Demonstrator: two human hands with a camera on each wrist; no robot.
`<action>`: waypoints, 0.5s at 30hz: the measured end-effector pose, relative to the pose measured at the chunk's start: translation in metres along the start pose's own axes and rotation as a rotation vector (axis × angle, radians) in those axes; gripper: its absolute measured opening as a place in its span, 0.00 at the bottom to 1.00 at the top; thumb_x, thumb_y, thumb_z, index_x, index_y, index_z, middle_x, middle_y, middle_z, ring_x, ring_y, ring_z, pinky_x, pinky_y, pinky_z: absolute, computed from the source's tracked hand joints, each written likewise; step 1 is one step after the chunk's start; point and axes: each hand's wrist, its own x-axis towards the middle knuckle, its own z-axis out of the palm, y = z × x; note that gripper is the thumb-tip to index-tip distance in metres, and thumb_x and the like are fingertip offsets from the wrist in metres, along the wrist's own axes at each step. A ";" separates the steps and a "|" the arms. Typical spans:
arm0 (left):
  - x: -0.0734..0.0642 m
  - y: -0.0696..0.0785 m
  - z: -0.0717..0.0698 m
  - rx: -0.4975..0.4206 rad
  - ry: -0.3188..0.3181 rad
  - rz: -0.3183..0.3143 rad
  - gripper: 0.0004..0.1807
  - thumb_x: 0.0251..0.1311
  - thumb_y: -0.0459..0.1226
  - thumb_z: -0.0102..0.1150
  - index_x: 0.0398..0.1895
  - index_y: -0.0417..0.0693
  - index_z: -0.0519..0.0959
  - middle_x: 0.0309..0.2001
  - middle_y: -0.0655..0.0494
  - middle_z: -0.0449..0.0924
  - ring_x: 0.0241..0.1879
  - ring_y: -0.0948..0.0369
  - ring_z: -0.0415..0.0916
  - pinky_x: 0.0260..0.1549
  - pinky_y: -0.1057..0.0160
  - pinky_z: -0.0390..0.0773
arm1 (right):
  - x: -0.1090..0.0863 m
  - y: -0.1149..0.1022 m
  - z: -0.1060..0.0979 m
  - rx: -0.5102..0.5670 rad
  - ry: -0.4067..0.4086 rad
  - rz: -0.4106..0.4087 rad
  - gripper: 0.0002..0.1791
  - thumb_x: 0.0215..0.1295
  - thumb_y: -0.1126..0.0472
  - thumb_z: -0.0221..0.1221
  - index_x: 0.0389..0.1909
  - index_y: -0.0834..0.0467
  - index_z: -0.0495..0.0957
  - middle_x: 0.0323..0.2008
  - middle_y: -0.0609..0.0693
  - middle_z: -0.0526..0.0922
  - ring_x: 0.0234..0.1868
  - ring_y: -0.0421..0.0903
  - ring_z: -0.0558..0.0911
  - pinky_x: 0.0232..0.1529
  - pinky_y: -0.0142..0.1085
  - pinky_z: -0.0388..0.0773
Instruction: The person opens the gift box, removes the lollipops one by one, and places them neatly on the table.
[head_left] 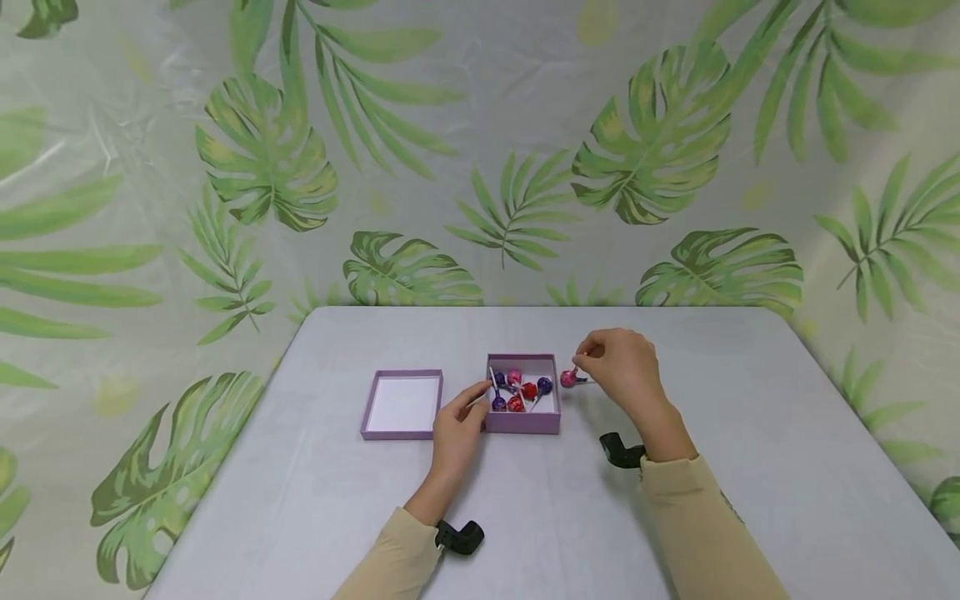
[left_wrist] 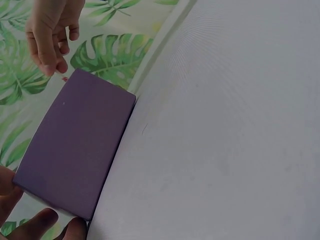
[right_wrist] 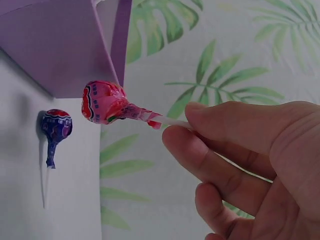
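Note:
My right hand [head_left: 618, 367] pinches the white stick of a pink-wrapped lollipop [right_wrist: 104, 102] between thumb and forefinger. Its head hangs just beyond the right wall of an open purple box [head_left: 522, 423]. Several wrapped lollipops lie inside, among them a red one [head_left: 516, 404] and a dark blue one [head_left: 545, 384]. At the left end of the box, my left hand [head_left: 457, 429] holds the side wall, with a fingertip at the rim. On the table right of the box lies another blue-wrapped lollipop [right_wrist: 57, 125], partly hidden in the head view by the pink one.
A shallow purple-edged lid [head_left: 405, 435] with a white inside lies left of the box, close to my left hand. Both stand on a white-covered table [head_left: 525, 517]. A leaf-patterned sheet [head_left: 517, 125] hangs behind the table's far edge.

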 end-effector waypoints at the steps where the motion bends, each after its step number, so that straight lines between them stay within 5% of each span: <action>1: -0.001 0.002 0.000 0.001 0.001 0.002 0.17 0.69 0.30 0.56 0.60 0.43 0.82 0.61 0.47 0.79 0.49 0.55 0.82 0.42 0.57 0.82 | 0.000 0.001 0.000 0.000 -0.005 0.003 0.04 0.61 0.57 0.70 0.30 0.53 0.87 0.27 0.46 0.85 0.36 0.52 0.78 0.45 0.55 0.69; 15: -0.002 0.004 -0.002 0.009 -0.004 -0.004 0.17 0.70 0.32 0.56 0.59 0.45 0.82 0.60 0.49 0.80 0.53 0.56 0.80 0.45 0.60 0.82 | 0.002 0.014 0.014 0.007 -0.157 0.081 0.03 0.62 0.58 0.69 0.30 0.53 0.87 0.26 0.45 0.83 0.29 0.48 0.78 0.28 0.41 0.73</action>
